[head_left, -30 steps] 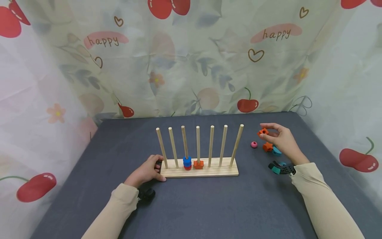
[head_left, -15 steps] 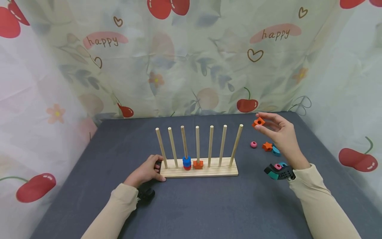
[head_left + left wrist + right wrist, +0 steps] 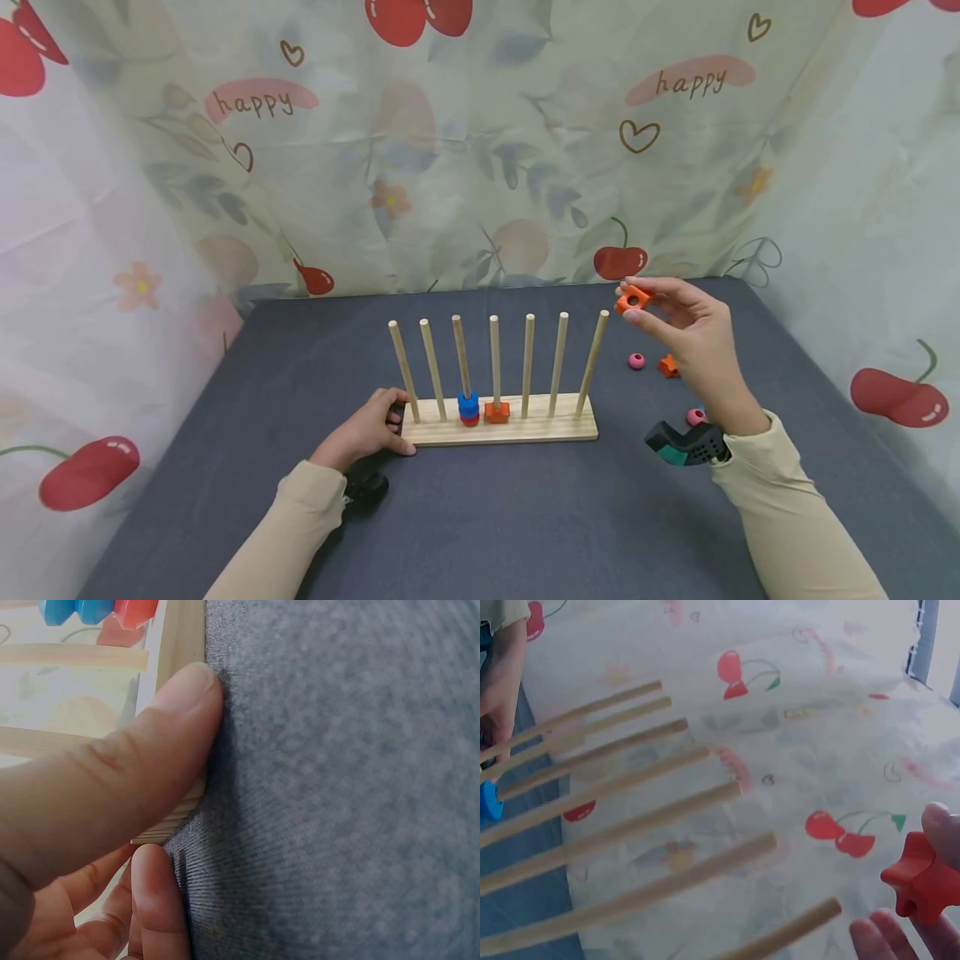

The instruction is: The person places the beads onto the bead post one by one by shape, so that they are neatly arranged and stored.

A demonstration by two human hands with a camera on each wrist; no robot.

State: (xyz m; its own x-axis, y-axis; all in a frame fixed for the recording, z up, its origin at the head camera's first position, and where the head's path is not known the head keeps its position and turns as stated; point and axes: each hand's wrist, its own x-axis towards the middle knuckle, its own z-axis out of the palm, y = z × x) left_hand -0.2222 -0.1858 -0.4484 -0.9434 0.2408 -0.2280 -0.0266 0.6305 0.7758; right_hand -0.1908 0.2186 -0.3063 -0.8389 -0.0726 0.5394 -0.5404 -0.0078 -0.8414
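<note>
A wooden peg board [image 3: 540, 429] with several upright pegs stands mid-table. My left hand [image 3: 367, 429] grips its left end; in the left wrist view the thumb [image 3: 142, 765] lies along the front edge, fingers at the end face. Blue beads [image 3: 468, 402] sit above a red bead [image 3: 469, 422] on the third peg from the left. An orange bead [image 3: 497, 413] is at the foot of the fourth. My right hand [image 3: 693, 333] pinches an orange star-shaped bead [image 3: 632, 301] between thumb and fingers, just right of the rightmost peg's top [image 3: 603, 315].
On the dark cloth to the right lie a pink bead [image 3: 636, 361], an orange star bead [image 3: 669, 367] and another pink bead [image 3: 696, 417], partly behind the right wrist camera [image 3: 686, 446]. A printed curtain [image 3: 450, 167] closes off the table's back and sides.
My right hand has lifted the orange star bead off the right side and carried it up and left toward the rightmost peg. The left hand keeps its grip on the board's end.
</note>
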